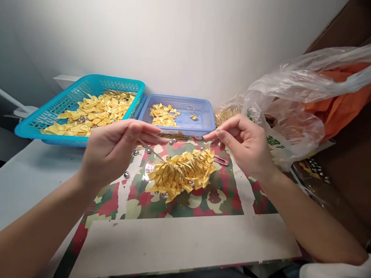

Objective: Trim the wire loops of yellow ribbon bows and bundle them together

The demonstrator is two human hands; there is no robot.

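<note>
A garland of yellow ribbon bows [181, 173] with gold wire ties and small silver bells hangs in a curve just above the patterned table covering. My left hand [118, 144] is at its upper left, the fingers closed on a thin cord that runs down to the garland's left end. At the upper right, my right hand [241, 143] pinches with thumb and forefinger above the garland's right end; the cord there is too fine to make out clearly.
A turquoise basket [61, 96] of yellow bows stands back left, beside a blue basket [190, 125] with fewer bows. Loose bells [126, 175] and a pink clip [221, 160] lie on the covering [232, 197]. Plastic bags [296, 106] fill the right.
</note>
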